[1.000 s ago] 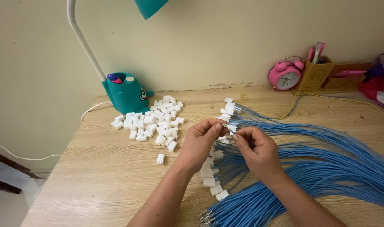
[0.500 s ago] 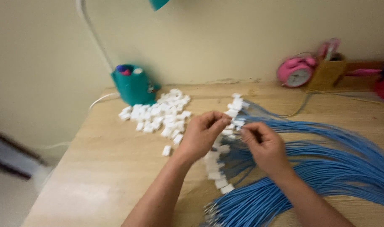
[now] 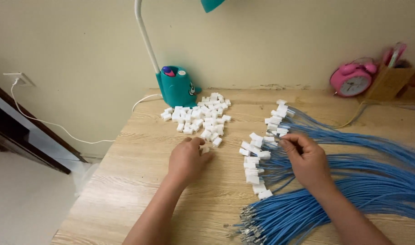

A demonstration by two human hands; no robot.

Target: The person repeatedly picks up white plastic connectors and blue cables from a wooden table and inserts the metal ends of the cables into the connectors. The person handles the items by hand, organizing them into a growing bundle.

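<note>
Wooden desk (image 3: pixel 139 181) — left hand (image 3: pixel 187 159) touching white connectors (image 3: pixel 199 118).

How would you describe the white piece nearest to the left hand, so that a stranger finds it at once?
Start at the teal lamp base on the wooden table; a heap of white connectors lies before it. The piece lies alone below that heap, at the left hand's fingertips, apart from the others.

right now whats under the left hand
The left hand lies on the wooden table, fingertips touching a white connector near the pile. Anything beneath the palm is hidden.
</note>
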